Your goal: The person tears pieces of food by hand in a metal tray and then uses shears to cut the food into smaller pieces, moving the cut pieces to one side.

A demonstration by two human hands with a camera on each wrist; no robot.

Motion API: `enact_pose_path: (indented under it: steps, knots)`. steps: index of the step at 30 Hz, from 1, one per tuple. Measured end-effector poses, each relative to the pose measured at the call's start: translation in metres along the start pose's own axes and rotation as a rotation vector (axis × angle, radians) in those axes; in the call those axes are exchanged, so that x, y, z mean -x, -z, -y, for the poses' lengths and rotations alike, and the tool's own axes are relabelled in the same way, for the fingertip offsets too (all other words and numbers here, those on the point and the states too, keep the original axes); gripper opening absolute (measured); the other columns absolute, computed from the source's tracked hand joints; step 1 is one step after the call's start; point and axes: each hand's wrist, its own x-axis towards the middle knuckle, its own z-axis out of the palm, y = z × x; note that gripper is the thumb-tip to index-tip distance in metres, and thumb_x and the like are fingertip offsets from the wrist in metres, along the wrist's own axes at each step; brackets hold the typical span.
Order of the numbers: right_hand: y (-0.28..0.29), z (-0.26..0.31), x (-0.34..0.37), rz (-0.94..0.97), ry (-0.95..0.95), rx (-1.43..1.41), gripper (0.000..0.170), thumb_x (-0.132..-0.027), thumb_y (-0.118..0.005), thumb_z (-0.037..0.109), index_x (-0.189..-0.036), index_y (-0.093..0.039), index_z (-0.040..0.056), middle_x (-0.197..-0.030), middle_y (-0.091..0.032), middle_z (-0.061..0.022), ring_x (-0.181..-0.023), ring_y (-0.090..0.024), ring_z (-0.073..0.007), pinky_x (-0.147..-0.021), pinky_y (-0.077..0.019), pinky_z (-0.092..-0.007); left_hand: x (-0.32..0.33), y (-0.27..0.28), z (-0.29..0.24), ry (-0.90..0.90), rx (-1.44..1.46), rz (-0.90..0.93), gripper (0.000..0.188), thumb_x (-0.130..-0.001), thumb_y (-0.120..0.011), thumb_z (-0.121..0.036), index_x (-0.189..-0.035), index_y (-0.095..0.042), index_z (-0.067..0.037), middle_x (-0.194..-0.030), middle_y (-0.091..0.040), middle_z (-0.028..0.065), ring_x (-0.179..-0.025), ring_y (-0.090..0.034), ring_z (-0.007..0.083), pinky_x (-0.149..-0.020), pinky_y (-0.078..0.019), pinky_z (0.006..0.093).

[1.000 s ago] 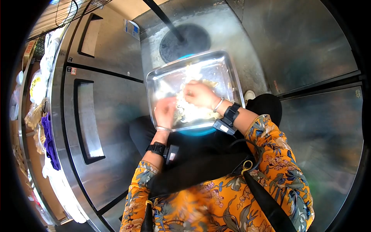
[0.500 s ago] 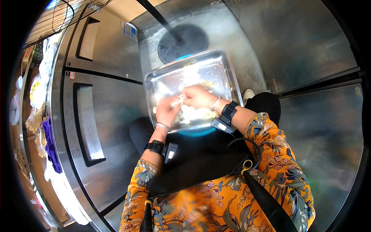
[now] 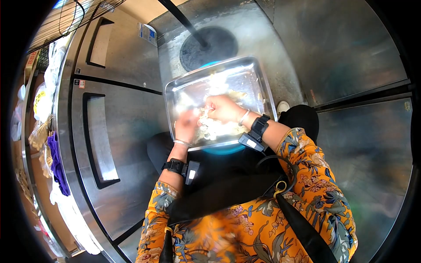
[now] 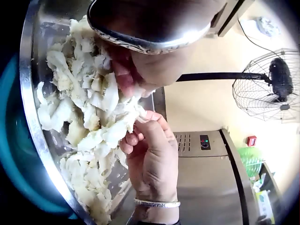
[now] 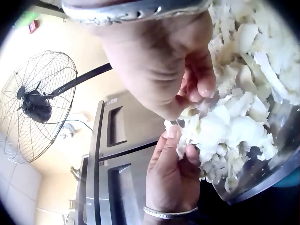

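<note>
White piece (image 4: 135,112): between fingertips, left hand (image 3: 187,126) and right hand (image 3: 224,109) both pinching; shreds (image 4: 70,112) beneath, in tray (image 3: 247,81).

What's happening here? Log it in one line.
left hand: pinches white pieces | right hand: pinches white pieces | metal tray: holds white pieces

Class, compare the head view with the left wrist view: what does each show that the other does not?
Only the head view shows the sleeves, a shoe and a purple cloth.
Only the left wrist view shows a red box and a control panel.
Both show the tray, the white pieces, the left hand and the right hand.
</note>
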Motion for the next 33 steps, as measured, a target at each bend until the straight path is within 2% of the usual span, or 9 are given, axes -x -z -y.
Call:
enact_pose_path:
  steps: [3,9,12,16,18,21,26,32,33]
  knots:
    - [0.0,-0.001,-0.001,-0.021,-0.068,-0.048,0.011,-0.069,-0.064,0.007,-0.071,-0.054,0.0034,-0.062,-0.057,-0.0103,-0.053,-0.056,-0.0192,-0.05,-0.0441,-0.0324,0.005,0.003,0.002,0.036,0.235,-0.015,0.013,-0.084,-0.063,-0.008,-0.095,-0.065,-0.001,-0.083,-0.063,0.0026,-0.075,-0.061,0.0117,-0.066,-0.0506,0.0256]
    - [0.0,0.005,0.001,-0.044,-0.044,0.143,0.014,-0.067,-0.066,0.008,-0.071,-0.053,0.0035,-0.066,-0.058,-0.0112,-0.06,-0.058,-0.0229,-0.056,-0.0451,-0.0344,0.01,0.006,-0.003,-0.042,0.555,0.073,0.013,-0.082,-0.064,-0.004,-0.095,-0.063,-0.004,-0.083,-0.063,0.0019,-0.069,-0.058,0.0108,-0.064,-0.0489,0.0242]
    - [0.0,0.003,0.001,-0.039,-0.013,0.175,0.014,-0.067,-0.066,0.009,-0.072,-0.054,0.0037,-0.067,-0.058,-0.0121,-0.063,-0.058,-0.0254,-0.059,-0.0452,-0.0352,0.014,0.006,-0.011,-0.005,0.626,0.013,0.012,-0.082,-0.063,-0.004,-0.095,-0.063,-0.005,-0.081,-0.063,0.002,-0.068,-0.058,0.0107,-0.063,-0.0484,0.0239]
    - [-0.001,-0.002,0.0,-0.061,0.062,0.167,0.014,-0.067,-0.065,0.01,-0.073,-0.055,0.0038,-0.067,-0.059,-0.0126,-0.063,-0.058,-0.0281,-0.058,-0.0453,-0.0365,0.015,0.004,-0.018,0.04,0.591,-0.048,0.013,-0.082,-0.063,-0.003,-0.095,-0.062,-0.005,-0.081,-0.063,0.0019,-0.068,-0.058,0.0106,-0.064,-0.0485,0.0247]
    - [-0.002,-0.002,0.0,-0.075,0.09,0.165,0.013,-0.068,-0.065,0.01,-0.074,-0.055,0.0039,-0.068,-0.059,-0.0132,-0.063,-0.059,-0.0298,-0.059,-0.0455,-0.0376,0.018,0.003,-0.031,0.06,0.618,-0.06,0.005,-0.087,-0.061,-0.006,-0.091,-0.06,-0.006,-0.08,-0.059,-0.0004,-0.068,-0.053,0.0085,-0.063,-0.0461,0.0228]
    - [-0.003,-0.002,0.0,-0.14,0.18,0.352,0.013,-0.069,-0.065,0.011,-0.075,-0.056,0.004,-0.068,-0.06,-0.0141,-0.065,-0.06,-0.0314,-0.059,-0.0458,-0.0392,0.014,0.006,-0.032,0.037,0.723,-0.053,0.002,-0.089,-0.059,-0.007,-0.09,-0.058,-0.006,-0.08,-0.057,-0.0012,-0.069,-0.052,0.0076,-0.062,-0.0457,0.0221]
    - [-0.003,-0.001,0.0,-0.128,0.142,0.322,0.013,-0.069,-0.064,0.011,-0.077,-0.057,0.0038,-0.069,-0.06,-0.0149,-0.066,-0.06,-0.0329,-0.06,-0.046,-0.0398,0.017,0.004,-0.037,0.066,0.847,-0.115,0.003,-0.09,-0.057,-0.007,-0.093,-0.058,-0.005,-0.082,-0.058,-0.0001,-0.07,-0.053,0.0081,-0.063,-0.0462,0.0214]
    - [0.004,-0.005,0.001,-0.151,0.201,0.356,0.013,-0.069,-0.062,0.011,-0.079,-0.058,0.0043,-0.071,-0.06,-0.0145,-0.069,-0.059,-0.033,-0.062,-0.0458,-0.0408,0.009,-0.001,-0.03,0.11,0.791,-0.156,0.013,-0.084,-0.059,-0.002,-0.097,-0.063,-0.004,-0.083,-0.063,0.0016,-0.067,-0.056,0.0093,-0.06,-0.0456,0.0215]
    - [0.006,-0.001,0.001,-0.16,0.22,0.369,0.013,-0.069,-0.062,0.012,-0.079,-0.058,0.0045,-0.071,-0.06,-0.0142,-0.07,-0.059,-0.0328,-0.063,-0.0459,-0.041,0.01,-0.003,-0.033,0.084,0.658,-0.1,0.012,-0.083,-0.061,-0.003,-0.095,-0.064,-0.004,-0.084,-0.063,0.0008,-0.067,-0.056,0.0082,-0.06,-0.0455,0.0212]
